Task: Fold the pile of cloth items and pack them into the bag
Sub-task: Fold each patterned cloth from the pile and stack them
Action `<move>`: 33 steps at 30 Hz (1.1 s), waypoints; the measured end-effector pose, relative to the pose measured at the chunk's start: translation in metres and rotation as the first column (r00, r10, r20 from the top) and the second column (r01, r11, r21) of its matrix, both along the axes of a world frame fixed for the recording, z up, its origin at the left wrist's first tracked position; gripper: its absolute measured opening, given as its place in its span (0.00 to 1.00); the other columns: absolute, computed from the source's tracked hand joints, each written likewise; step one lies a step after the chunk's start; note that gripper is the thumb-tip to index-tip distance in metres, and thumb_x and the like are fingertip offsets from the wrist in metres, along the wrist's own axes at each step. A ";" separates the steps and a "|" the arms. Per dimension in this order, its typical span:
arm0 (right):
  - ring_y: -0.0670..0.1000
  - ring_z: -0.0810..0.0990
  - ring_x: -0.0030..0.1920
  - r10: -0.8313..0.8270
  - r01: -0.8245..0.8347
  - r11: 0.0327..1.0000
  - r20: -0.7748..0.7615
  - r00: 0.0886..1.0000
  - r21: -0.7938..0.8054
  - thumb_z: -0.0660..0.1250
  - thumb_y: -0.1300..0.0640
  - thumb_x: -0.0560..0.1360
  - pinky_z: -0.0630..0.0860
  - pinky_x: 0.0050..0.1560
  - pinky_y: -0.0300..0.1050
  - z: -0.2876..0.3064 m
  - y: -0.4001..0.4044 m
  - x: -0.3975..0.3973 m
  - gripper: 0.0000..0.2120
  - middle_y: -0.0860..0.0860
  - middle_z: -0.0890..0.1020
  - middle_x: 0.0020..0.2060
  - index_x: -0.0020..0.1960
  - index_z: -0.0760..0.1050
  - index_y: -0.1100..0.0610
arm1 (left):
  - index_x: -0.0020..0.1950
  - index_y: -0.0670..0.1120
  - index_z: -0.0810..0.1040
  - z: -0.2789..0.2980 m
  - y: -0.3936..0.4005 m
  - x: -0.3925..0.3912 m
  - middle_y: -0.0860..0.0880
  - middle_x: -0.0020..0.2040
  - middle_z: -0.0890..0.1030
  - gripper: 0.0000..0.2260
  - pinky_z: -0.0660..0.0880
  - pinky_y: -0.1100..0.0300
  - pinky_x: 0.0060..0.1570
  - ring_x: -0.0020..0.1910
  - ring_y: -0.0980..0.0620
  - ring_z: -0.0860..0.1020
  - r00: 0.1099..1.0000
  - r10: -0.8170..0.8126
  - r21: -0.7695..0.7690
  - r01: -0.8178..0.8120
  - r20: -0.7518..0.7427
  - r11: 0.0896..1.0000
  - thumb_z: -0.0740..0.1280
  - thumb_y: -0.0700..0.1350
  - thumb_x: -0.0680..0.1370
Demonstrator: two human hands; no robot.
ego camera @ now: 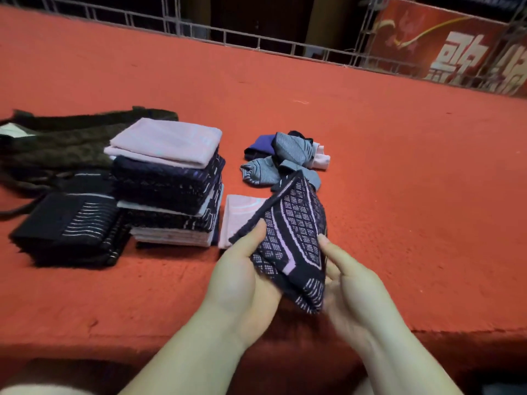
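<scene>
Your left hand (pixel 242 277) and right hand (pixel 349 283) pinch the dark patterned cloth (pixel 291 243) between them; fingertips hidden behind it. Left of the grip: folded stack (pixel 168 181), blurred dark bag (pixel 54 146), cut off. Beyond: unfolded pile (pixel 282 158).

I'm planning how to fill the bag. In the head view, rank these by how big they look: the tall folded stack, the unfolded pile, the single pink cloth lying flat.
1. Tall folded stack, clearly largest.
2. Unfolded pile.
3. Pink cloth, though the patterned cloth in the hands hides part of it, so places two and three are unsure.
</scene>
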State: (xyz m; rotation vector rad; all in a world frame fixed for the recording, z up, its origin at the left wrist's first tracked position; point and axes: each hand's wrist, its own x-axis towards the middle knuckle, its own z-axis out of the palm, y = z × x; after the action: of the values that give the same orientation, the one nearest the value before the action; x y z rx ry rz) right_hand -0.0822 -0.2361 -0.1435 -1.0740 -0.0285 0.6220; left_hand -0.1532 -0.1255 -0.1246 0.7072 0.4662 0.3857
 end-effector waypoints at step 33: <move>0.41 0.77 0.43 0.174 0.321 0.812 0.727 0.664 -0.488 0.70 0.62 0.72 0.74 0.48 0.40 -0.015 0.085 0.069 0.26 0.47 0.76 0.53 0.67 0.67 0.53 | 0.67 0.50 0.73 0.005 0.036 0.006 0.54 0.58 0.76 0.16 0.65 0.60 0.64 0.58 0.55 0.73 0.956 0.248 0.987 0.160 -0.158 0.014 0.58 0.47 0.80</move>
State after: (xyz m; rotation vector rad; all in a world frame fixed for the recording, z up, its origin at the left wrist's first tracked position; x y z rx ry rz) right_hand -0.0131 -0.1514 -0.1588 -1.8892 -0.5504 0.0351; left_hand -0.1469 -0.0892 -0.1191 2.2957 0.4334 0.6907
